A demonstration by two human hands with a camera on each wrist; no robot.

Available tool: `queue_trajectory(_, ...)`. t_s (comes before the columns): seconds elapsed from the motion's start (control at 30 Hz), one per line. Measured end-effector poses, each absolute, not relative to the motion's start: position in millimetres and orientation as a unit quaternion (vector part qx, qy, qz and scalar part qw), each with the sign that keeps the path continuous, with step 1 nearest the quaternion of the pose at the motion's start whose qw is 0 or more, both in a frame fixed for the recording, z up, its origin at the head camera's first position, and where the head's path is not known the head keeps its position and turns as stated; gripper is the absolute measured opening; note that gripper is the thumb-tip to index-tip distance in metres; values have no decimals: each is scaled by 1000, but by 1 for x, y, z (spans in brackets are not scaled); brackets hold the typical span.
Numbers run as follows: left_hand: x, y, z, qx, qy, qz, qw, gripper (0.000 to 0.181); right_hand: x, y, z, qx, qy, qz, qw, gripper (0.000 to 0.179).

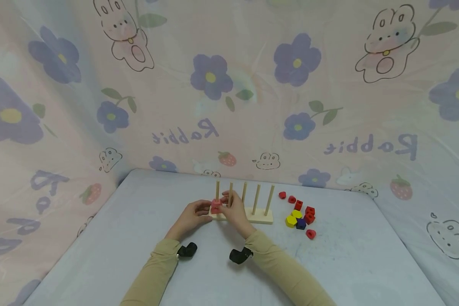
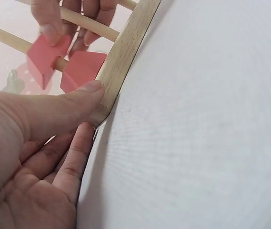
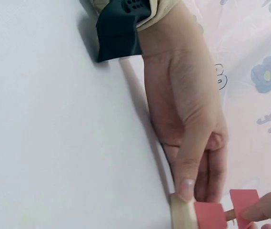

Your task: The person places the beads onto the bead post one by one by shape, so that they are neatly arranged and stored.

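A wooden peg stand [image 1: 262, 219] with a row of upright pegs sits on the table. My left hand [image 1: 193, 216] grips the stand's left end, its thumb on the base's edge in the left wrist view. One red block [image 2: 84, 68] rests against the base on the leftmost peg. Farther up that same peg is a second red block [image 2: 44, 61], apart from the lower one. My right hand [image 1: 235, 211] pinches this upper block between thumb and fingers. In the right wrist view its fingertips [image 3: 264, 210] press on the upper block.
Right of the stand lie several loose red blocks [image 1: 309, 218], two yellow hexagonal blocks [image 1: 291, 221] and a dark blue block [image 1: 301, 224]. A patterned cloth [image 1: 252, 119] hangs behind the white table [image 1: 352, 263]. The other pegs [image 1: 270, 199] carry no blocks.
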State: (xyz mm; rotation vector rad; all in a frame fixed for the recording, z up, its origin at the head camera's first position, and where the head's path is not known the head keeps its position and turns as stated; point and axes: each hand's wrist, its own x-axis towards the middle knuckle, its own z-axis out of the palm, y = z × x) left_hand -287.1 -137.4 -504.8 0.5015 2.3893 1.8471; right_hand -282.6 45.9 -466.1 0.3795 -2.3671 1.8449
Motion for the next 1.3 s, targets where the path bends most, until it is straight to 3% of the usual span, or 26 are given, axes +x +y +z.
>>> queue_trajectory(0.47, -272, -131, -478, 178, 763, 618, 62, 49, -274, 56, -473, 127, -775, 617, 48, 39)
queue_trajectory(0.7, -281, -132, -496, 168, 767, 617, 48, 49, -258, 62, -461, 163, -761, 624, 71, 39)
queue_trajectory(0.93, -284, -133, -505, 167, 763, 624, 43, 50, -230, 75, -429, 190, -760, 619, 56, 53)
queue_trajectory(1.3, -286, -135, -506, 167, 771, 614, 35, 49, -233, 109, -439, 186, -789, 578, 94, 55)
